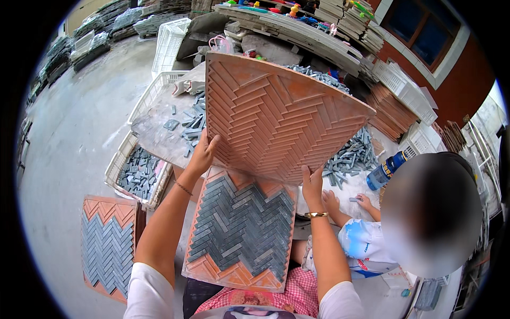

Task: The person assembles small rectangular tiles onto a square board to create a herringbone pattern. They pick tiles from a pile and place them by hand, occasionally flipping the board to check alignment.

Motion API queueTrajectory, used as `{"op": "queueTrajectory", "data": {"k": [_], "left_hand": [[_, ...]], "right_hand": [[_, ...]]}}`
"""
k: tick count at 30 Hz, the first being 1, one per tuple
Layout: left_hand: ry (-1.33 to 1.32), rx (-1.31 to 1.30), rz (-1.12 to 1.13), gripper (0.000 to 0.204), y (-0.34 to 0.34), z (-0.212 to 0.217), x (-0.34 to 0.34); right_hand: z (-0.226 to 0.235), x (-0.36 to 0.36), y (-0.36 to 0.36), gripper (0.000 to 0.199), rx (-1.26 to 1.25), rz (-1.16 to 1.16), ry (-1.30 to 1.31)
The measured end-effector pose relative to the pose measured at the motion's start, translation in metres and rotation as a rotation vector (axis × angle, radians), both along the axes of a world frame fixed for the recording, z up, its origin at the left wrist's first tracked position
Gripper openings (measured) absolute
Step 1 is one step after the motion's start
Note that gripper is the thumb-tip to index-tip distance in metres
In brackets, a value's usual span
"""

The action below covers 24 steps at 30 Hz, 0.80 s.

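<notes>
The light is bright, shadows soft. Toward the black rim, straight lines bend; one person's head (431,215) is strongly blurred.

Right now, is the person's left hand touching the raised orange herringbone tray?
Touching. The head view shows the left hand at the lower left of the raised orange tray, thumb over its grooved face.
</notes>
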<state>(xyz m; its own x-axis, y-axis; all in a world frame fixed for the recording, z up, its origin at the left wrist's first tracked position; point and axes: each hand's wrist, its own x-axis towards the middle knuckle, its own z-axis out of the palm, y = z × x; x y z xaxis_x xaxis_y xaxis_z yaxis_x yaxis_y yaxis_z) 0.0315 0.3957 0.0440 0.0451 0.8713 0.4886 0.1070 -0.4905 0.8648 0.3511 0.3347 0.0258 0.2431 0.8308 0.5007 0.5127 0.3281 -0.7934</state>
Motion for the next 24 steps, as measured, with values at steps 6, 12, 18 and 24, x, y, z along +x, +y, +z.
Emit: {"op": "queueTrajectory", "data": {"k": [6,12,18,24], "left_hand": [[-0.174,-0.296,0.203,0.02,0.017,-0.039,0.017],[-0.268,-0.395,0.235,0.021,0.066,0.009,0.037],[-0.226,-0.327,0.152,0.037,0.102,-0.025,0.021],[0.305,-0.082,0.235,0.045,0.017,-0.008,-0.005]], "right_hand": [[-0.016,-0.008,0.025,0.033,0.003,0.057,0.277],[0.029,0.005,0.093,0.021,-0.04,0.069,0.312],[0.003,0.009,0.135,0.017,-0.15,-0.043,0.379],[-0.005,-0.004,0.138,0.033,-0.127,-0.335,0.013]]}}
